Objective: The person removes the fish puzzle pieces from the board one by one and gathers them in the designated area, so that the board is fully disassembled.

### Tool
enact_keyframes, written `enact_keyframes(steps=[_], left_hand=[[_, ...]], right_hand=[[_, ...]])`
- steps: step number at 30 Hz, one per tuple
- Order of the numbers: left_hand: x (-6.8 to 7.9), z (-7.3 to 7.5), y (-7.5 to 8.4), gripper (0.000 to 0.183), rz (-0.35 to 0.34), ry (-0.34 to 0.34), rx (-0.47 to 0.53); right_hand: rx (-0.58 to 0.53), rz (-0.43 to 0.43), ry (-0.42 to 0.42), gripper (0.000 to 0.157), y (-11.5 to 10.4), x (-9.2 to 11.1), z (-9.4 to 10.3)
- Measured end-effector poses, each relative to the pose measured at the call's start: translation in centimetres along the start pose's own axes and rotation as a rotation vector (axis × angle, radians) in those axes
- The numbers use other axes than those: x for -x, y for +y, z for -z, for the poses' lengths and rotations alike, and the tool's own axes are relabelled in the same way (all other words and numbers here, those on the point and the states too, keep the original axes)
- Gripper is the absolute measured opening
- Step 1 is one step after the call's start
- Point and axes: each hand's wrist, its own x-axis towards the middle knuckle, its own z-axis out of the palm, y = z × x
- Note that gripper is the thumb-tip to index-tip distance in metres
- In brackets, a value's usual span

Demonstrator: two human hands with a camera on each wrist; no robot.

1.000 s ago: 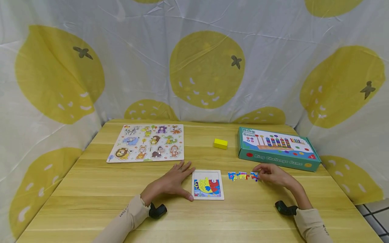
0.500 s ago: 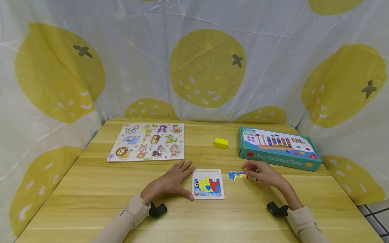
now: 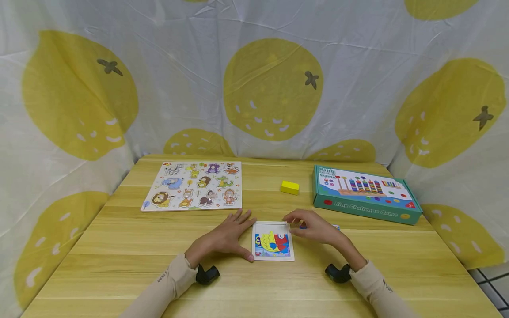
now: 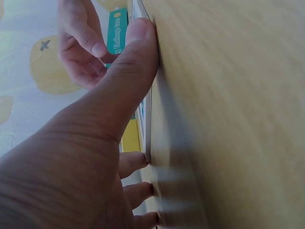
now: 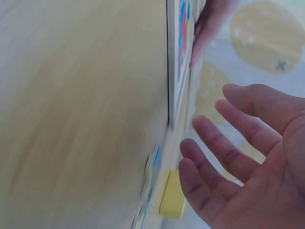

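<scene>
A small square fish jigsaw (image 3: 272, 242) lies on the table, its white rim around a yellow and red fish picture; the strip along its top is bare white. My left hand (image 3: 218, 238) rests spread at its left side, thumb at the lower left corner and forefinger near the upper left. My right hand (image 3: 316, 227) hovers by the upper right corner, fingers loosely bent and thumb apart. Nothing shows between its fingers in the right wrist view. Loose blue jigsaw pieces (image 3: 336, 227) lie on the table, mostly hidden behind the right hand.
An animal puzzle board (image 3: 192, 185) lies at the back left. A yellow block (image 3: 290, 187) sits behind the jigsaw, and a green Ring Challenge Game box (image 3: 366, 194) stands at the back right. A lemon-print curtain (image 3: 274, 88) hangs behind the table.
My right hand has moved left, from the right end of the loose pieces, across them, to the jigsaw's upper right corner. The left hand has stayed in place.
</scene>
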Motion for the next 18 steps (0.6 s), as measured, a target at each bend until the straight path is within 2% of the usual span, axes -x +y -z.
enact_keyframes(steps=[4,9,18], left_hand=[[0.0,0.0,0.1,0.107,-0.003,0.0,-0.003],[0.0,0.0,0.1,0.108,-0.003,0.005,-0.012],[-0.1,0.0,-0.1,0.108,-0.008,0.003,-0.021]], right_hand=[[-0.003,0.014,-0.064,0.034,-0.8,-1.3,-1.0],[-0.025,0.023,-0.122,0.033,-1.3,-2.5,-1.7],[-0.026,0.023,-0.167,0.028,-1.5,-3.8,-2.6]])
